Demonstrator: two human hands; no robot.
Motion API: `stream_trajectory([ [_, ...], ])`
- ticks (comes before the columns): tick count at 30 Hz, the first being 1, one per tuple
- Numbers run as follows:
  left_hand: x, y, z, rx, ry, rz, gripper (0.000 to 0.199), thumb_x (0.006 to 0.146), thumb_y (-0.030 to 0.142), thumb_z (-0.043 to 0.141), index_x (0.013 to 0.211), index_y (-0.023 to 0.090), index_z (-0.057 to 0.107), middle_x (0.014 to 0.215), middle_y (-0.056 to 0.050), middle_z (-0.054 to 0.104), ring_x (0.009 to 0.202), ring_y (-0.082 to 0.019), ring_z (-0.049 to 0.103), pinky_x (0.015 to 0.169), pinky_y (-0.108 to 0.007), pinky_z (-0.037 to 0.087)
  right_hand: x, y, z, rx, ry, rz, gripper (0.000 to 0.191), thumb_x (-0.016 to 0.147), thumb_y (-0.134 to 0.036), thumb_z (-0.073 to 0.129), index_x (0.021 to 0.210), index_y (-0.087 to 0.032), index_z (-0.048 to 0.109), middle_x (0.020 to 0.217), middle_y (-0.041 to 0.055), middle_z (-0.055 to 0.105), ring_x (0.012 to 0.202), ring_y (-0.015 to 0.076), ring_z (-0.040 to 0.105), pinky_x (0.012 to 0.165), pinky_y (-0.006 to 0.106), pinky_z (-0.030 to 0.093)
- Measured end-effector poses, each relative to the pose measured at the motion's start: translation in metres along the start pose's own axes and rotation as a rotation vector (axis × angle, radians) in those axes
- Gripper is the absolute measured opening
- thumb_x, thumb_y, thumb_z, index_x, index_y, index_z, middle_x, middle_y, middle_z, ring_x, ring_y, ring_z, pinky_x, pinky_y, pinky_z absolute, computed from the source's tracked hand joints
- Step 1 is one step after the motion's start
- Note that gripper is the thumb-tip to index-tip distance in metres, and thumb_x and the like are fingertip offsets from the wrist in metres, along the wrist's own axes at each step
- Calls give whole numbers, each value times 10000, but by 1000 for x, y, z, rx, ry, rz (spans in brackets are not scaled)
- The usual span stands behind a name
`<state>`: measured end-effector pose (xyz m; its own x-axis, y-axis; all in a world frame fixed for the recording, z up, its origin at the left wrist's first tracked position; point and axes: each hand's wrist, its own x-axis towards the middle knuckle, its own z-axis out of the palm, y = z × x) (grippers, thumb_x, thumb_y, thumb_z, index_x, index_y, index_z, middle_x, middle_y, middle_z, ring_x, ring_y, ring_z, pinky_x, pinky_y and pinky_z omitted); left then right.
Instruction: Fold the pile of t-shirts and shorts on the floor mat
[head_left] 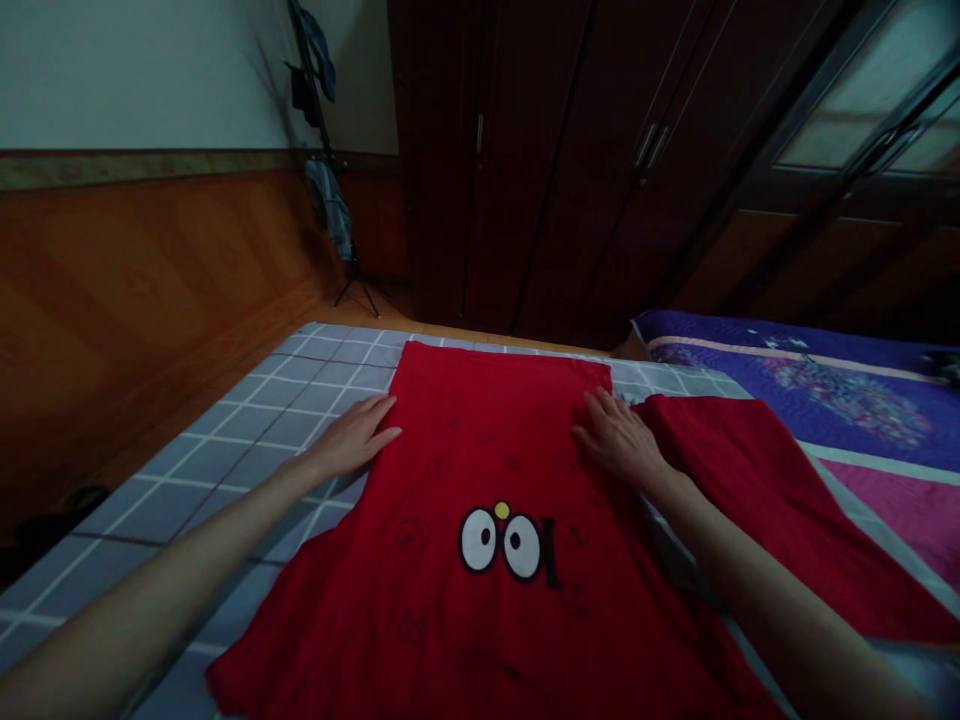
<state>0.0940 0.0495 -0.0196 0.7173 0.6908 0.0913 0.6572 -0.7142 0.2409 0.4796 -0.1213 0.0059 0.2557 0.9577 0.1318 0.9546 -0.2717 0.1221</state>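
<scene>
A red shirt (495,450) with two cartoon eyes and a yellow dot on its front lies spread on a grey checked cloth (247,430). Its straight edge is at the far side, and a sleeve juts out at the lower left. My left hand (358,434) rests at the shirt's left edge, fingers apart and holding nothing. On the right edge, my right hand (619,435) lies with its fingers spread on the fabric. Another red cloth piece (757,470) lies to the right of my right hand, partly hidden by my right forearm.
A purple and pink floral cover (847,390) lies at the right. Behind stand dark wardrobes (525,180) with metal handles. A coat stand (311,90) with hanging garments is at the back left, beside an orange lower wall (150,260).
</scene>
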Motion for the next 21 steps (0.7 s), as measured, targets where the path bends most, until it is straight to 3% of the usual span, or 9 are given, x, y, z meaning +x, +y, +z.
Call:
stream_trajectory([
  [3,-58,5,-8,-117,58,-67,474,901,532,383,1120,183,618,1166,-103,610,1115,-256,538,981,-354,399,-52,1,-13,15,36,21,481,930,-364,395,1337,-108,421,1313,177,503,1115,290,540,846,361,457],
  [6,-90,18,-10,-186,41,-111,374,875,542,441,887,233,652,958,-57,639,955,-248,578,863,-341,436,-89,-6,-17,11,-65,166,400,939,-363,367,1271,-169,478,1152,139,609,864,266,647,646,341,474],
  [9,-97,29,-11,-238,-59,-116,328,847,528,489,752,233,597,811,-24,610,779,-220,573,718,-310,424,-104,-15,-15,11,-152,274,339,935,-347,386,1205,-199,528,1133,124,628,796,266,664,572,330,440],
  [14,-97,28,-14,-388,-130,-159,347,835,509,485,666,207,469,649,21,513,628,-169,487,597,-267,351,-106,-17,-10,92,-157,348,384,932,-288,385,1298,-223,483,1029,114,680,849,267,672,627,314,428],
  [17,-100,20,-16,-613,-155,-186,391,852,554,436,693,198,417,640,41,447,603,-135,436,569,-239,341,-106,-16,-12,105,-141,392,395,936,-294,368,1304,-209,482,911,108,700,821,275,675,625,313,419],
  [21,-103,13,-15,-855,-308,-240,363,796,535,546,892,199,445,655,65,446,548,-102,400,504,-204,294,-109,-16,-15,101,-138,418,407,930,-281,359,1308,-195,482,906,123,697,826,293,672,637,331,425],
])
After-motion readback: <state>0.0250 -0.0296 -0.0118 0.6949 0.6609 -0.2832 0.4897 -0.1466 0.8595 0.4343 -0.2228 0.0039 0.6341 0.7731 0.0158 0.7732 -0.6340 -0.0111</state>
